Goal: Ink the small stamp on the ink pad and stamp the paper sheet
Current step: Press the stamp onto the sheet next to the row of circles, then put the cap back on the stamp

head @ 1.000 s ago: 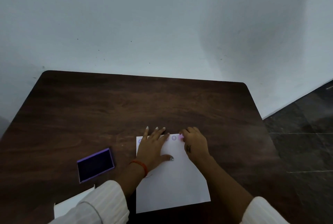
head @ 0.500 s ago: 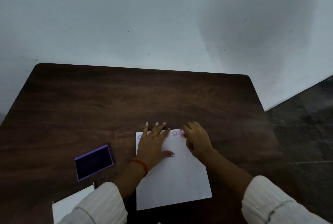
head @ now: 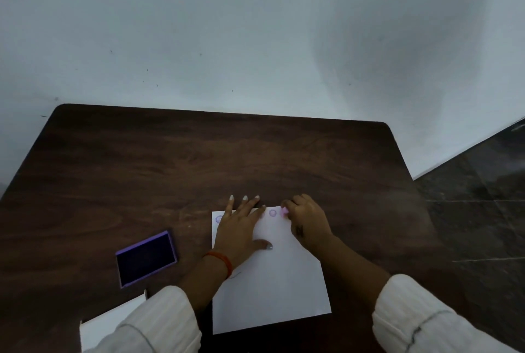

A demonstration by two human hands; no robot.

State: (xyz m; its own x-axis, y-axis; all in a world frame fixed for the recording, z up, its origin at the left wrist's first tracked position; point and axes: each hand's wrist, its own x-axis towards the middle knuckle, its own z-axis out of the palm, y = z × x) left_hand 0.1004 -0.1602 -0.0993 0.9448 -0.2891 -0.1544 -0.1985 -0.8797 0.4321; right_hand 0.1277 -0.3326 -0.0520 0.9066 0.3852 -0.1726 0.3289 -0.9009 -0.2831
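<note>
1. The left hand lies flat on the paper sheet, palm down. Its fingers are spread apart and straight, with the tips reaching past the far edge of the sheet onto the counter. The thumb points right across the paper. It grips nothing; it only presses the sheet down.
2. The right hand is curled at the far right corner of the sheet, its fingers bunched together and pinched on the small stamp. Only a bit of pink shows from the stamp; the rest is hidden in the grip. The stamp stands at the paper's far edge; whether its face touches the sheet is too blurred to tell.
3. The paper sheet is white, smooth and rectangular, lying flat on the counter and turned slightly. Along its far edge are small purple round marks: one just left of the stamp, another near the far left corner.
4. The ink pad lies open on the counter, well left of the sheet. It is a flat rectangle with a dark inked surface and a lighter purple rim.
5. The counter is dark brown with a wood-grain look and rounded far corners.
6. A thin red-orange band circles the left wrist. Both sleeves are white and ribbed.
7. A white box-like thing sits at the near left edge, partly under the left sleeve.
</note>
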